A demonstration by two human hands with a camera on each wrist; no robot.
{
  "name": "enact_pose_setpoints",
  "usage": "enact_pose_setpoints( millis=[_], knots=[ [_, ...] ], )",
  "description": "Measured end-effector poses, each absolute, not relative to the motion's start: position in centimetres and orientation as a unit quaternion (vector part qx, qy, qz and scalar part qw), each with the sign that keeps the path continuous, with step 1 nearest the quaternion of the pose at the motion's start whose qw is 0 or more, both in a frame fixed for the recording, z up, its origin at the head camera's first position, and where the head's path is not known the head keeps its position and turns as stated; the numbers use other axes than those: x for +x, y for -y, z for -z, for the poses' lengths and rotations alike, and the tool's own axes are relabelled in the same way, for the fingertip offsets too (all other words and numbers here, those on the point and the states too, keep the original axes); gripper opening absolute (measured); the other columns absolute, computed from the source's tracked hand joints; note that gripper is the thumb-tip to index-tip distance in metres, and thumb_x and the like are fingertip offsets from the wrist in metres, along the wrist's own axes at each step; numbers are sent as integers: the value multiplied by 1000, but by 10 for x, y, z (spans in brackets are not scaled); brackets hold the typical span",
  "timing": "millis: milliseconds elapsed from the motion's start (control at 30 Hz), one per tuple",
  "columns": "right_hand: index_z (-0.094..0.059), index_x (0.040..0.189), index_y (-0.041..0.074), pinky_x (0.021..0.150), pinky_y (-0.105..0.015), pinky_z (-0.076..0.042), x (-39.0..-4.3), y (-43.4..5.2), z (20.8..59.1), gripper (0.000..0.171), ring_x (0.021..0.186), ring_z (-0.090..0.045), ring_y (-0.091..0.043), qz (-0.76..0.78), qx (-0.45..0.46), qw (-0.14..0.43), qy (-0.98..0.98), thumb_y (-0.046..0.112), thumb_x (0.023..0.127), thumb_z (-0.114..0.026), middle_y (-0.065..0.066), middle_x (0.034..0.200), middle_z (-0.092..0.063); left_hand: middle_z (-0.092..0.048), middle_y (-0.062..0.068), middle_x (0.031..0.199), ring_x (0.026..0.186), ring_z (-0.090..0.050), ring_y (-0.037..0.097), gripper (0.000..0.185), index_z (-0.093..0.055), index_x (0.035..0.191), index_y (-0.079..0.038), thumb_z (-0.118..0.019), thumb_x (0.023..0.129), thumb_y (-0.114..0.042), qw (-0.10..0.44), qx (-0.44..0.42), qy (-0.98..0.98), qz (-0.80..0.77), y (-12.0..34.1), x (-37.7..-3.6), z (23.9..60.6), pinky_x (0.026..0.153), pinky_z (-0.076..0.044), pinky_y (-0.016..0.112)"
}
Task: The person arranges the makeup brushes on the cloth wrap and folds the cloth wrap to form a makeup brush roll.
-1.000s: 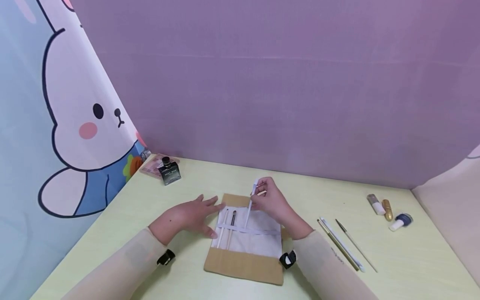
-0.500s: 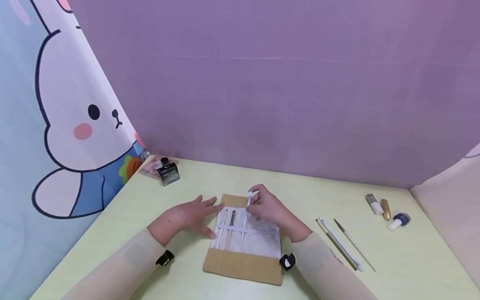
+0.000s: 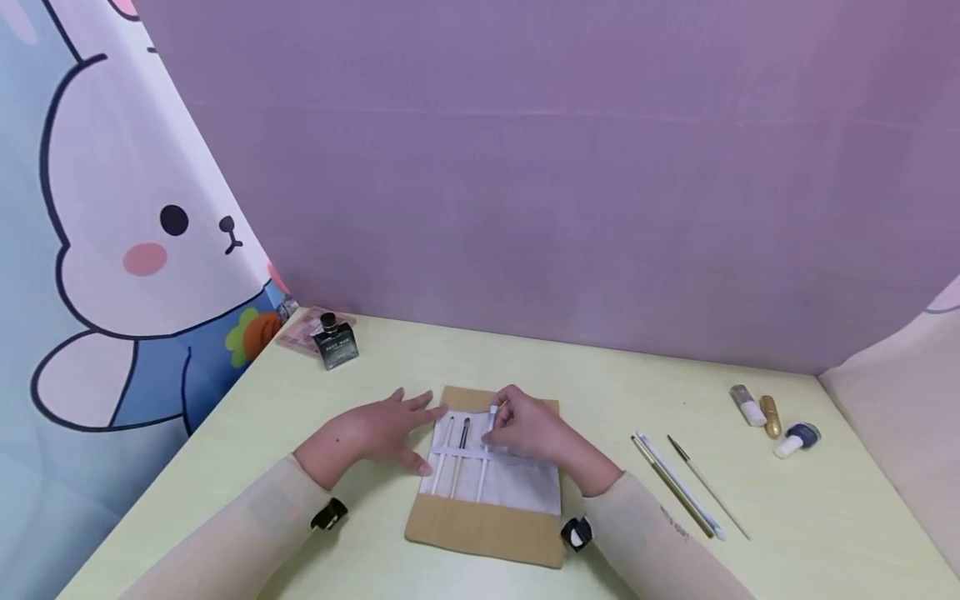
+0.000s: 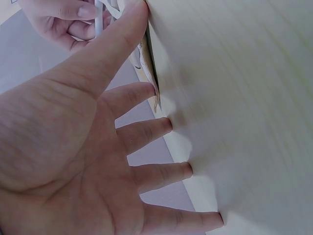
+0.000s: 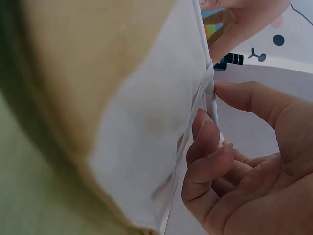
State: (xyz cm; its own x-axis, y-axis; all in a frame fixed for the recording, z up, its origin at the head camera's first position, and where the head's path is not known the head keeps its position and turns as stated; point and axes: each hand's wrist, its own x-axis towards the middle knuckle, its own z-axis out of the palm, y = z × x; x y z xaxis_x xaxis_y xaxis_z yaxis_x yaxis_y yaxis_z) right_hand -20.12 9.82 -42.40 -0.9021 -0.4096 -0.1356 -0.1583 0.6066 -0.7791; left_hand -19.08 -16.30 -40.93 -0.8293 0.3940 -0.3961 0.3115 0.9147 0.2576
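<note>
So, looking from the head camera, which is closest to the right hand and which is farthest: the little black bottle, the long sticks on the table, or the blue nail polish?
Measured from the right hand:
1. Long sticks, lying just right of that hand's arm.
2. Black bottle, far left at the back corner.
3. Blue nail polish, far right near the table's edge.

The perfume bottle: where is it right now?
In the head view the perfume bottle stands at the table's far left corner, beside a pink palette, well away from both hands.
</note>
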Motion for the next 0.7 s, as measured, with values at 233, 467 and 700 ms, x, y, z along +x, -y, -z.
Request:
enact_pose_setpoints(
  millis=[233,467,700],
  knots=[
    [-61,127,2,66,-23,-47,-196,-96,424,43,79,-59,-13,394,-173,155,-889,16,93,-82,-2,93,-68,-24,8,180,164,-19,55,99,-38,168,-29,-85,85,-56,226,187,-952,-91,164,-192,408,119,-38,76],
    [-66,113,9,65,-27,-49,-191,-94,422,23,80,-59,-16,361,-177,161,-901,27,101,-73,-3,95,-66,-24,9,180,164,-20,54,99,-38,168,-29,-85,85,-55,227,188,-951,-89,164,-191,405,119,-38,76],
    [-68,117,9,66,-28,-50,-189,-95,420,22,81,-60,-16,349,-174,156,-907,25,103,-70,-4,97,-67,-25,9,180,163,-21,55,99,-38,168,-28,-85,85,-55,228,190,-951,-90,163,-191,406,120,-38,74]
  ],
)
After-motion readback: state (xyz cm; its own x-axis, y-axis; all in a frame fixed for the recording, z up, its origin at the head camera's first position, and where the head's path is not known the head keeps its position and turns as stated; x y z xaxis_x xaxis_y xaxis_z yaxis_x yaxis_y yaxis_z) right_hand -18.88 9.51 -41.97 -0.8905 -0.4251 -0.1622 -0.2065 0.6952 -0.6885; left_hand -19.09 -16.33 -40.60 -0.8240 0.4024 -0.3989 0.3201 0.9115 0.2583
